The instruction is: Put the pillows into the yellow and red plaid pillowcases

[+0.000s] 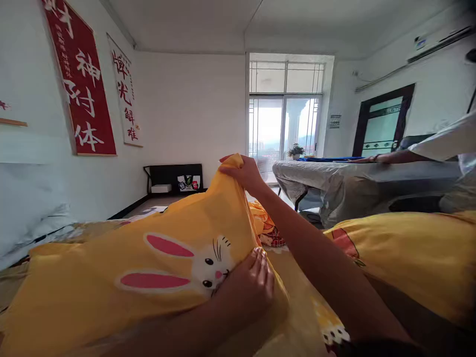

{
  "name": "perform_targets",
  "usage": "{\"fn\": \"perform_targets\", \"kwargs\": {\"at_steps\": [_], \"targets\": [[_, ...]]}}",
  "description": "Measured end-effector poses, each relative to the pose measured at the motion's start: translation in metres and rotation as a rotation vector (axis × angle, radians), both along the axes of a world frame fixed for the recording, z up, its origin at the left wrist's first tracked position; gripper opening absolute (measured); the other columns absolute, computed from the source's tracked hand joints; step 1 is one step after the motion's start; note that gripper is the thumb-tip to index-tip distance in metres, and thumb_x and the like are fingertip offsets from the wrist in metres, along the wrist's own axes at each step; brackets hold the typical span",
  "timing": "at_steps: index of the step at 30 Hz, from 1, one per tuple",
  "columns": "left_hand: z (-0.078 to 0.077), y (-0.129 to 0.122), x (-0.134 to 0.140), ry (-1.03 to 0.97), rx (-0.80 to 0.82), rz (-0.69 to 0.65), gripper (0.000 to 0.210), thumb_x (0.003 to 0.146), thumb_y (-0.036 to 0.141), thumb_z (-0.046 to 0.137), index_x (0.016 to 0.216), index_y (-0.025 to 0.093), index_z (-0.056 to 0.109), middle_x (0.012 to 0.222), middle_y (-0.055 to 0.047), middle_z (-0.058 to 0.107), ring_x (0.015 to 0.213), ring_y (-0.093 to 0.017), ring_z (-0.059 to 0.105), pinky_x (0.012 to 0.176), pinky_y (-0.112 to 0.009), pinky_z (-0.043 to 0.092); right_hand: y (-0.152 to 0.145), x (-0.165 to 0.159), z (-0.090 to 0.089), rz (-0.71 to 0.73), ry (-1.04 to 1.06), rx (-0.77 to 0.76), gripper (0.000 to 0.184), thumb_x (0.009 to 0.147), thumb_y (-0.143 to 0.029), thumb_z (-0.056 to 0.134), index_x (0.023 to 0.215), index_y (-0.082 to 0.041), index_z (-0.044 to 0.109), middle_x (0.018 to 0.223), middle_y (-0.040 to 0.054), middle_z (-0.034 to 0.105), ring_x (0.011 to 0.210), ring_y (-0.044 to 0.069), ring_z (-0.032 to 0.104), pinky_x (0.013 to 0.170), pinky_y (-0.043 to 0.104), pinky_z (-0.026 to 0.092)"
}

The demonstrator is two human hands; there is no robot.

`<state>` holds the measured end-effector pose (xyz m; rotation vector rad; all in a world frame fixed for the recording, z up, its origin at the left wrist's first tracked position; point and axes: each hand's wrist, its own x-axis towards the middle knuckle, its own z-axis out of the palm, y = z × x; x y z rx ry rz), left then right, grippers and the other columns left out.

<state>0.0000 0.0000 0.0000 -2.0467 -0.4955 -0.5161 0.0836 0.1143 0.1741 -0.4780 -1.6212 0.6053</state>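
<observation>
Fingers (227, 170) of my right hand (248, 176) pinch the yellow cloth (82, 282) at its peak, 12 o'clock from the rabbit print (201, 267); my left hand (249, 285), fingers pressed together, grips its edge at 3 o'clock. Cloth extends toward 9 o'clock.

A tan sheet (297, 270) spreads beneath the left hand (255, 282) — bearing the yellow rabbit-print cover (159, 263), which stretches out to the left of both hands, with one end raised in the right hand (245, 174), and a crumpled orange cloth (261, 218) just beyond the left hand. Farther off and to the right of the right hand stands a table (334, 181) draped in clear plastic, with something flat and blue (327, 159) along its top. Well beyond the hands, to their left, a low black stand (178, 173) holds a white box (161, 188) and a printed bag (189, 183).
</observation>
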Motion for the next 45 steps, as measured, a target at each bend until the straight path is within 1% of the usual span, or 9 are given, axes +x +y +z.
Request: {"fn": "perform_targets", "kwargs": {"at_steps": [6, 9, 12, 17, 21, 26, 29, 38, 45], "targets": [[0.043, -0.034, -0.042, 0.05, -0.397, -0.342, 0.022, 0.093, 0.023, 0.044, 0.1, 0.02, 0.065, 0.118, -0.003, 0.068, 0.111, -0.015, 0.058, 0.1, -0.03, 0.04, 0.006, 0.029, -0.012, -0.076, 0.002, 0.005, 0.036, 0.058, -0.034, 0.074, 0.087, -0.015, 0.069, 0.074, -0.002, 0.06, 0.066, 0.013, 0.054, 0.06, 0.027, 0.045], [0.082, -0.019, -0.058, -0.333, -0.365, -0.252, 0.022, 0.088, 0.013, 0.042, 0.088, 0.019, 0.063, 0.086, -0.005, 0.07, 0.084, -0.015, 0.062, 0.08, -0.03, 0.047, 0.007, 0.019, -0.011, -0.083, 0.001, 0.053, 0.033, 0.06, -0.034, 0.072, 0.087, -0.016, 0.068, 0.072, -0.0032, 0.059, 0.065, 0.012, 0.053, 0.06, 0.026, 0.045], [0.129, 0.021, -0.065, -0.833, -0.376, -0.033, 0.025, 0.082, 0.027, 0.052, 0.103, 0.016, 0.061, 0.103, -0.011, 0.065, 0.099, -0.024, 0.059, 0.085, -0.04, 0.047, 0.0, 0.003, -0.002, -0.125, 0.026, 0.124, 0.029, 0.063, -0.033, 0.07, 0.086, -0.016, 0.066, 0.072, -0.0036, 0.059, 0.066, 0.012, 0.053, 0.062, 0.027, 0.045], [0.179, 0.069, -0.059, -0.97, -1.407, -0.226, 0.034, 0.073, 0.046, 0.065, 0.091, 0.016, 0.063, 0.088, -0.008, 0.067, 0.08, -0.024, 0.064, 0.072, -0.037, 0.05, -0.016, -0.006, 0.022, -0.267, 0.008, 0.245, 0.017, 0.07, -0.029, 0.065, 0.083, -0.018, 0.064, 0.072, -0.0042, 0.061, 0.067, 0.012, 0.054, 0.065, 0.028, 0.044], [0.183, 0.073, -0.048, -1.143, -1.234, -0.455, 0.024, 0.078, 0.04, 0.061, 0.076, 0.018, 0.056, 0.072, 0.0, 0.058, 0.062, -0.014, 0.054, 0.059, -0.027, 0.041, -0.021, 0.004, 0.028, -0.25, -0.008, 0.199, 0.026, 0.071, -0.035, 0.069, 0.089, -0.017, 0.064, 0.078, -0.0018, 0.063, 0.071, 0.013, 0.056, 0.067, 0.029, 0.046], [0.19, 0.069, -0.05, -1.09, -0.673, -0.051, 0.027, 0.088, 0.025, 0.047, 0.062, 0.02, 0.041, 0.062, 0.003, 0.044, 0.058, -0.012, 0.037, 0.056, -0.028, 0.029, -0.039, 0.027, -0.014, 0.02, -0.15, -0.265, 0.048, 0.078, -0.06, 0.062, 0.099, -0.018, 0.065, 0.09, 0.0052, 0.067, 0.078, 0.017, 0.062, 0.068, 0.031, 0.05], [0.195, 0.072, -0.055, -1.087, -0.625, 0.074, 0.025, 0.091, 0.023, 0.042, 0.066, 0.021, 0.039, 0.071, 0.0, 0.05, 0.065, -0.015, 0.043, 0.06, -0.03, 0.031, -0.061, 0.035, -0.047, 0.14, -0.288, -0.41, 0.048, 0.077, -0.064, 0.06, 0.085, -0.017, 0.067, 0.077, 0.0029, 0.066, 0.072, 0.016, 0.061, 0.063, 0.027, 0.048], [0.187, 0.099, -0.055, -1.231, -0.691, 0.007, 0.026, 0.085, 0.023, 0.043, 0.06, 0.022, 0.036, 0.064, 0.001, 0.044, 0.062, -0.016, 0.041, 0.061, -0.03, 0.03, -0.086, 0.036, -0.067, -0.095, -0.438, -0.353, 0.031, 0.08, -0.049, 0.057, 0.077, -0.018, 0.056, 0.067, -0.0028, 0.053, 0.058, 0.011, 0.046, 0.051, 0.023, 0.032], [0.174, 0.108, -0.061, -1.196, -0.845, -0.051, 0.026, 0.078, 0.023, 0.042, 0.053, 0.021, 0.035, 0.053, 0.004, 0.034, 0.053, -0.012, 0.031, 0.052, -0.028, 0.024, -0.069, 0.027, -0.08, -0.53, -0.604, -0.124, 0.022, 0.082, -0.025, 0.055, 0.064, -0.021, 0.042, 0.059, -0.0045, 0.047, 0.059, 0.012, 0.038, 0.057, 0.024, 0.026]]}}
